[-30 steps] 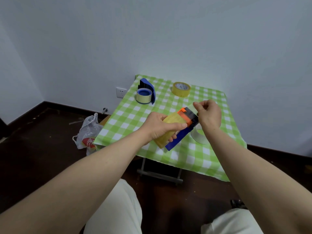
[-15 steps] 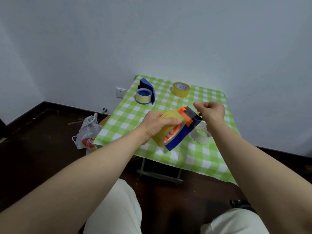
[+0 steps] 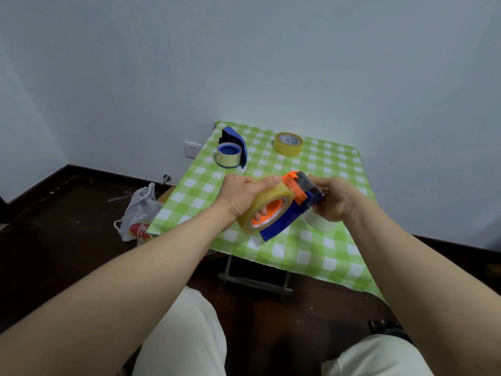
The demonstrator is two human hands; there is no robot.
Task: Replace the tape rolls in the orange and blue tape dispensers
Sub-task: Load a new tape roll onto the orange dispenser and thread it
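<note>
The checked surface [image 3: 320, 256] holds a blue dispenser [image 3: 235, 147] and a spare yellow roll [image 3: 288, 144] at the back. Above it, the left hand [image 3: 244, 194] grips the tape roll [image 3: 264, 203] sitting in the orange dispenser [image 3: 294, 189]. The right hand [image 3: 334, 199] pinches its front end. I think the tape now needs pulling through.

Single head cam, wide-angle, worn by the person, looks forward and down. Both forearms enter from the bottom corners and meet mid-frame over the near edge of the worktop [image 3: 320, 248]. Left hand [image 3: 241, 194] and right hand [image 3: 337, 200] sit close to the lens, well resolved. Worktop's far edge runs along the wall [image 3: 244, 63]; that end is smaller and softer. Lap fills the bottom edge, floor [image 3: 54, 240] on the left. No second view, so no overlap.
</note>
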